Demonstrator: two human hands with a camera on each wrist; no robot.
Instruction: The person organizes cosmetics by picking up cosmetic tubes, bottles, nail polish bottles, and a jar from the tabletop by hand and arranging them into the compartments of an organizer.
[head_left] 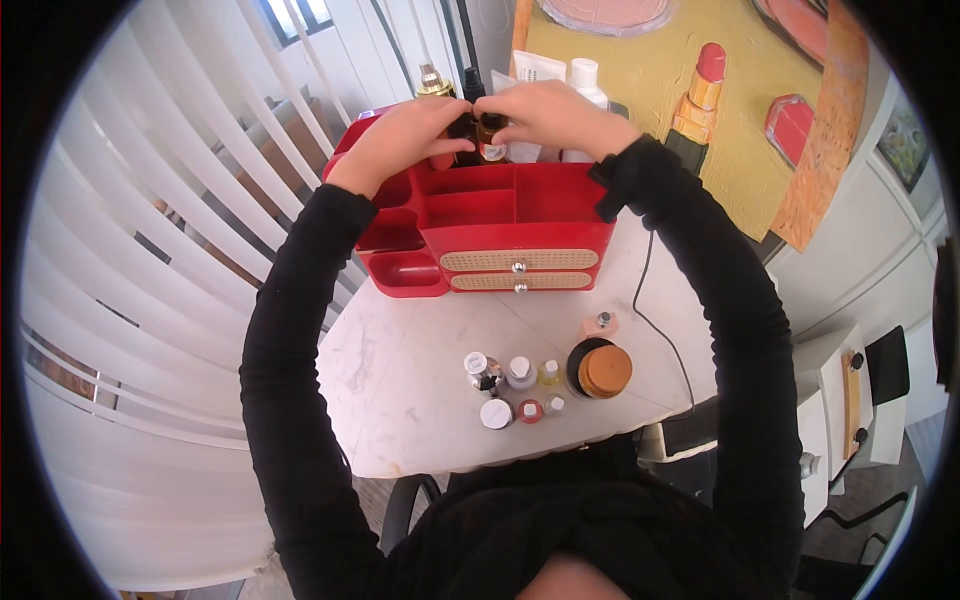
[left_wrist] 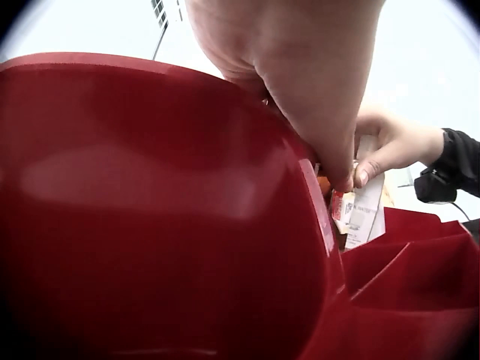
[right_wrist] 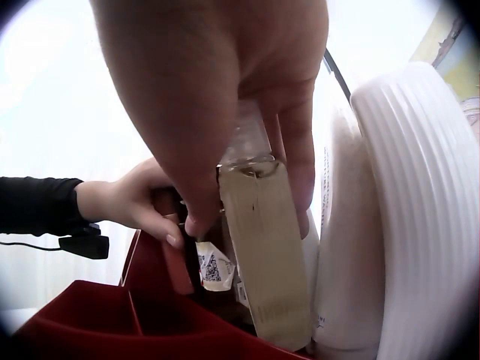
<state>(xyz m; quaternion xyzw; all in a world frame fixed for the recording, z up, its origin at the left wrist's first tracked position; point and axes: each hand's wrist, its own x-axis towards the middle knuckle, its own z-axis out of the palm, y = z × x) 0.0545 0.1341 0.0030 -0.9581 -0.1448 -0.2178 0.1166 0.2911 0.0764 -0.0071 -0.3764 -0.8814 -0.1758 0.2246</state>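
Observation:
Both hands reach into the back row of a red desktop organizer (head_left: 520, 237). My left hand (head_left: 405, 135) curls its fingers and thumb around a dark bottle (head_left: 463, 130), mostly hidden behind the fingers. Right beside it, my right hand (head_left: 550, 115) grips a brown bottle (head_left: 492, 150) with a white label. In the right wrist view that label shows a printed code, and a clear bottle of pale yellow liquid (right_wrist: 266, 247) stands in front, below the right palm. The left wrist view is largely filled by the organizer's red wall (left_wrist: 157, 217).
White tubes (head_left: 540, 68) and a white bottle (head_left: 584, 75) stand at the back right. A gold-topped bottle (head_left: 432, 82) stands at back left. Several small bottles (head_left: 520, 373) and a jar with a brown lid (head_left: 606, 371) sit on the white table (head_left: 390, 400). A cable (head_left: 645, 300) runs down right.

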